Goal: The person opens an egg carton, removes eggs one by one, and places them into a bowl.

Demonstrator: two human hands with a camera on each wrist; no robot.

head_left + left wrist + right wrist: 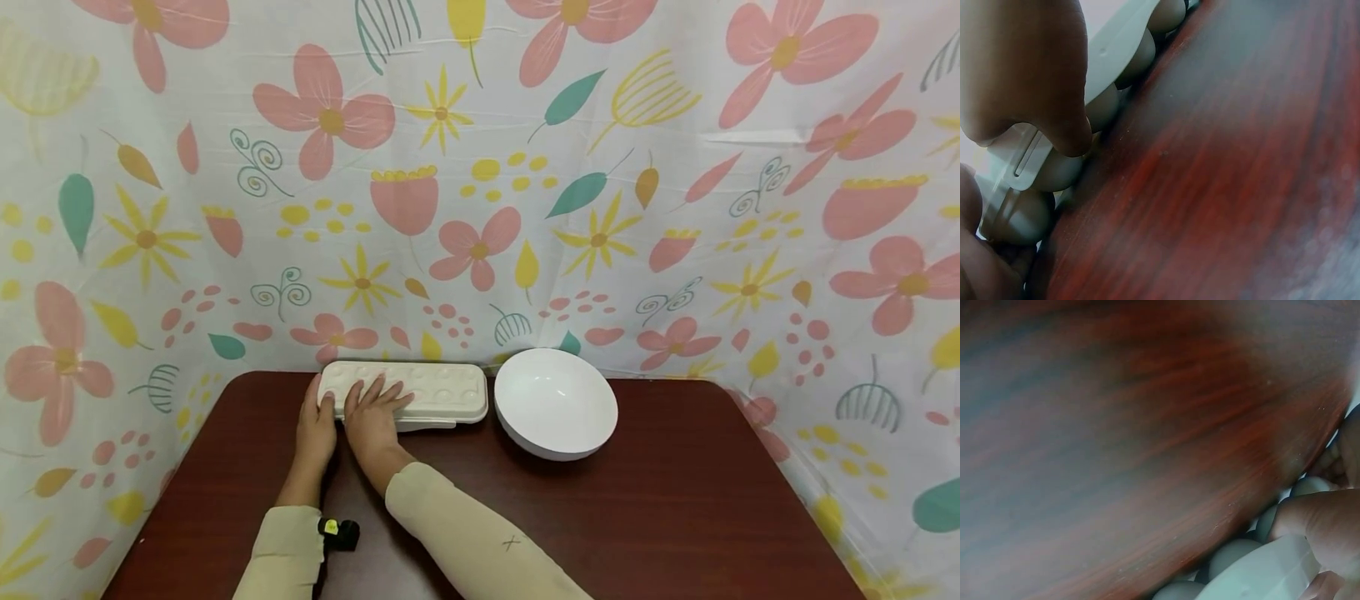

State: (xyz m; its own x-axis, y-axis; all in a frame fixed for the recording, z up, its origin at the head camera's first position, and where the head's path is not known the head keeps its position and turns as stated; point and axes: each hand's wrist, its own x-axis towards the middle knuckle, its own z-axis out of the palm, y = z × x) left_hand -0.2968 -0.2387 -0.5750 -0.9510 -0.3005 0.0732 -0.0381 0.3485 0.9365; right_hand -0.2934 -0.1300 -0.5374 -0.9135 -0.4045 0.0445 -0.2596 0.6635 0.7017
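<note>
A cream egg box [450, 392] with round dimples on its lid lies lengthwise near the table's back edge. My left hand [317, 429] holds its left end, thumb at the front corner. Fingers of my right hand [372, 429] are spread on the left part of the lid, while the thumb bends down over the front edge. In the left wrist view, that thumb lies by a slotted flap [1110, 65], with pale eggs [1025, 215] showing below. The right wrist view also has the flap [1266, 575] and eggs [1232, 557]; most of the contents is hidden.
A white bowl [555, 404] stands just right of the egg box. Both are on a dark red-brown wooden table [675, 500]. A flower-patterned cloth [480, 183] hangs behind the table and along its sides.
</note>
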